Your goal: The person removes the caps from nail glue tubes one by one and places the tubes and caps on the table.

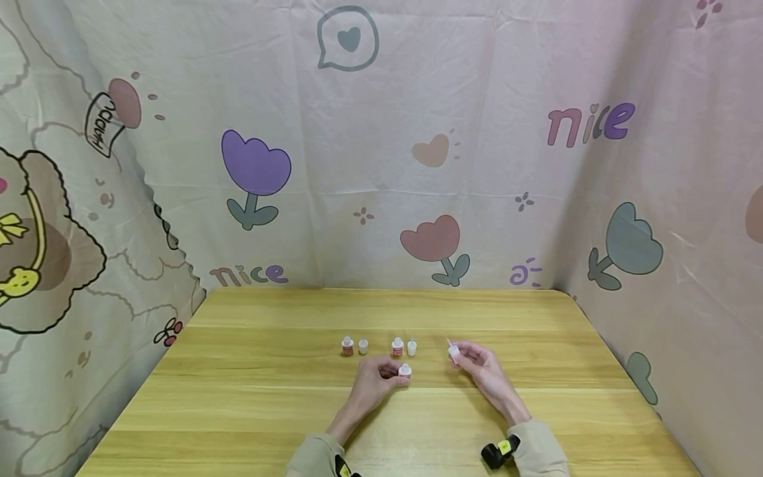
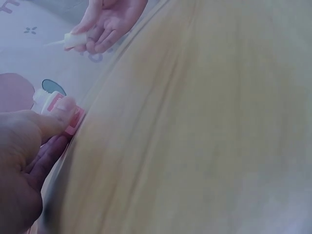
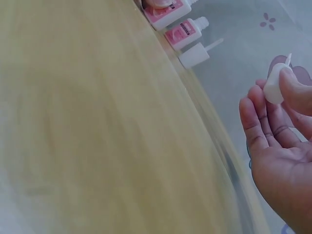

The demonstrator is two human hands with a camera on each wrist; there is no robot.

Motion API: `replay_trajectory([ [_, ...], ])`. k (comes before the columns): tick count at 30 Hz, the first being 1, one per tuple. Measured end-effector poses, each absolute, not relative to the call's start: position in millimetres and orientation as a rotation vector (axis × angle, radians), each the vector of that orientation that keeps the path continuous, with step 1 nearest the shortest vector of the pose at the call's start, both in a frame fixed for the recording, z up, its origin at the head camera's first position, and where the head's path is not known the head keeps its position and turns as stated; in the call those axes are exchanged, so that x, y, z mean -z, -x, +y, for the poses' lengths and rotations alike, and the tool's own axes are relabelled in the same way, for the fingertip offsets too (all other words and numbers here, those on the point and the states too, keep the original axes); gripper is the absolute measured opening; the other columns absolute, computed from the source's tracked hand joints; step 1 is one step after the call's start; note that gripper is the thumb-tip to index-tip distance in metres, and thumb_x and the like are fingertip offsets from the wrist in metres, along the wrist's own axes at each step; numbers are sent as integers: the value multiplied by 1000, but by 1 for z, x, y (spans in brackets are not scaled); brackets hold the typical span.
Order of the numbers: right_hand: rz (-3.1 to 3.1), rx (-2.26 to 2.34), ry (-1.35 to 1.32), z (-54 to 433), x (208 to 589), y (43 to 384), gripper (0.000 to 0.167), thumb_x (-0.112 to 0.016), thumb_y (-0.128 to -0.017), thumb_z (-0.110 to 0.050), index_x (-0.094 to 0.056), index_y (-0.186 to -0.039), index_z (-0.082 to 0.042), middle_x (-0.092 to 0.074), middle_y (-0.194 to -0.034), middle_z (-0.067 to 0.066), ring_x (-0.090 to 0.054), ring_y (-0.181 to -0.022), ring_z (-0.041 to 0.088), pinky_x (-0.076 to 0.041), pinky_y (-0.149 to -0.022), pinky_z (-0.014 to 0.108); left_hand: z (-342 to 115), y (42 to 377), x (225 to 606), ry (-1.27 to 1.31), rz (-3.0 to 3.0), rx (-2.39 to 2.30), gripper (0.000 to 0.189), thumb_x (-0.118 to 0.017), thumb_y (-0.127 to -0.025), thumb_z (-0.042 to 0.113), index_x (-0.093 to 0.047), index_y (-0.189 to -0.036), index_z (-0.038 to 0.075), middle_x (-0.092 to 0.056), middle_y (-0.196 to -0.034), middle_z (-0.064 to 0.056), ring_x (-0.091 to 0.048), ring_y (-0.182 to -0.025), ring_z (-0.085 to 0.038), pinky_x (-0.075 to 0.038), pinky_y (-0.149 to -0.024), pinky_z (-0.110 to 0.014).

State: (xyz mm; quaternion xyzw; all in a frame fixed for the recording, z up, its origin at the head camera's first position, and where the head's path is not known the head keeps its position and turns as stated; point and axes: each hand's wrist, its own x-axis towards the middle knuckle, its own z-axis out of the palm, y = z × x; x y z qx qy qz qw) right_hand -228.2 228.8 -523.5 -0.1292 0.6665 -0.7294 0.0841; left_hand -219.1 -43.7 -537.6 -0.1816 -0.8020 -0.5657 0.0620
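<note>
My left hand [image 1: 371, 383] grips a small white bottle with a pink label [image 1: 405, 372] upright at the tabletop. Its cap is off and the white neck shows; the left wrist view has the thumb across the label [image 2: 52, 103]. Off to the right, my right hand [image 1: 485, 376] pinches a white brush cap [image 1: 454, 354] between thumb and fingers. From the cap a thin stem points up, plainest in the right wrist view, where the white cap body [image 3: 274, 88] sits against curled fingers. Hand and cap are apart from the bottle.
Behind my hands, two similar uncapped bottles stand in a row, a left bottle [image 1: 348, 346] and a middle bottle [image 1: 397, 347]. Each has a cap beside it, a left cap [image 1: 363, 347] and a right cap [image 1: 412, 348], stems up. A printed curtain [image 1: 357, 252] hangs behind the wooden table [image 1: 268, 391].
</note>
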Motion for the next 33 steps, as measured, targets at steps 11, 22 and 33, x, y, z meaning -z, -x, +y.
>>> replay_trajectory([
  [11,2201,2083,312,232,520,229,42,-70,-89,2,-53,-125,17,-71,-96,-10,-68,-91,4,-56,-86,19,-29,215,537,549,-2429,1669,17,-85,-77,9,-76,-91,5,-78,-85,-9,-69,-71,-4,-57,-68,-18],
  [22,2296,1991,293,241,516,233,49,-79,-81,1,-55,-121,18,-72,-103,7,-70,-92,10,-56,-85,19,-12,214,535,504,-2436,1704,17,-83,-80,7,-76,-95,4,-77,-87,-10,-71,-76,-10,-57,-73,-19],
  [33,2387,1879,311,244,519,239,44,-77,-81,2,-58,-118,17,-69,-108,30,-66,-87,6,-55,-82,19,6,216,535,432,-2469,1642,17,-83,-80,9,-77,-95,6,-78,-87,-7,-70,-76,-6,-56,-72,-17],
])
